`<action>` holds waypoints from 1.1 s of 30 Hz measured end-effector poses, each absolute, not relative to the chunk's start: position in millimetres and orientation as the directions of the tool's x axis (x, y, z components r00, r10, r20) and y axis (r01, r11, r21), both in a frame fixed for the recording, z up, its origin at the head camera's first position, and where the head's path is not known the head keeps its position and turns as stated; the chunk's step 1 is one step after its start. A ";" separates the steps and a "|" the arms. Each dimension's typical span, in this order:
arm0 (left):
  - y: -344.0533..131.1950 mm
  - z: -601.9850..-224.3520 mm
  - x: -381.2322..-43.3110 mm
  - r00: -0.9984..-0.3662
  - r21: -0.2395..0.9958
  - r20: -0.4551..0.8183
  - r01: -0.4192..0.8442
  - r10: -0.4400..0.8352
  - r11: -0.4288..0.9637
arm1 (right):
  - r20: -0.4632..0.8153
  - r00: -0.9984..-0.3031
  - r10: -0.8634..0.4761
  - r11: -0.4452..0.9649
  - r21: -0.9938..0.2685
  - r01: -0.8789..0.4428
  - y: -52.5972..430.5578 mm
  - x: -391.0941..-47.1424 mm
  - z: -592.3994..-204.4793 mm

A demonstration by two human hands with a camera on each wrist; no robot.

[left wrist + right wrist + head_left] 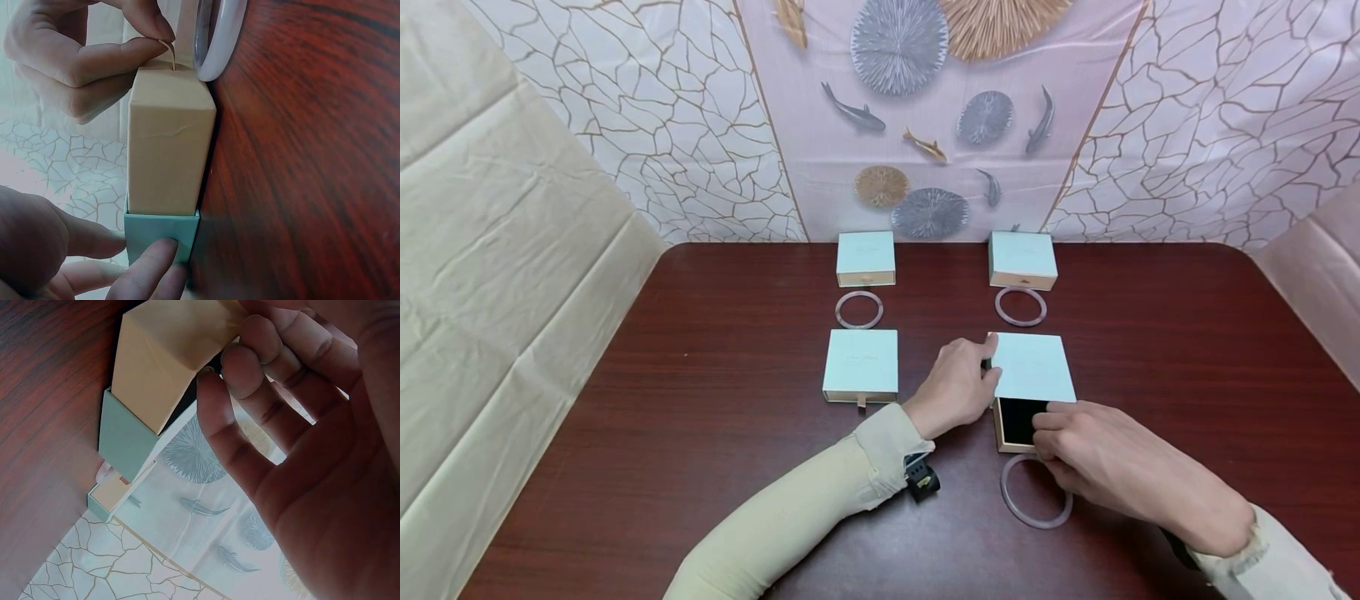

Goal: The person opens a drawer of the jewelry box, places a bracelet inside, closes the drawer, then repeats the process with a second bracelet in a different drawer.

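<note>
At the front right of the table is a mint-green jewellery box sleeve (1033, 367), its black-lined drawer (169, 150) slid partly out toward me. My left hand (953, 385) grips the sleeve at its left side, with fingers (150, 269) against the green wall. Thumb and forefinger of my right hand (1101, 454) pinch the small ribbon tab (172, 55) on the drawer's front. In the right wrist view, the other fingers (215, 409) curl beside the drawer's edge. A pale lilac bangle (224, 47) lies on the table just in front of the drawer, partly hidden by the right hand.
A closed box (861, 362) with a ribbon tab sits left of my left hand. Two more closed boxes stand at the back, one left (866, 254) and one right (1022, 256). Before them lie a left bangle (838, 310) and a right bangle (1021, 323) on the dark wooden table (700, 358).
</note>
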State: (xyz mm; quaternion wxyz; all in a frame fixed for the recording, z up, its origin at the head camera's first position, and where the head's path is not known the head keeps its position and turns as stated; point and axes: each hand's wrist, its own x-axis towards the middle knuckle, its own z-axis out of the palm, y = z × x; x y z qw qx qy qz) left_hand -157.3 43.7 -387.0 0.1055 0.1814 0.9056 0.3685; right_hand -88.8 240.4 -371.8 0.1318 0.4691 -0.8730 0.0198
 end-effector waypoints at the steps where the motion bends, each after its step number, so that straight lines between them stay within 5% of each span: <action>1: 43.8 -387.1 -157.3 -0.912 0.704 -0.058 0.252 0.407 0.664 | 0.246 -0.526 -0.814 0.559 0.088 -0.825 240.3 -88.6 -371.6; 33: 42.2 -389.9 -161.3 -0.903 0.716 -0.063 0.255 0.424 0.650 | 0.224 -0.564 -0.795 0.591 0.071 -0.804 240.6 -87.2 -370.6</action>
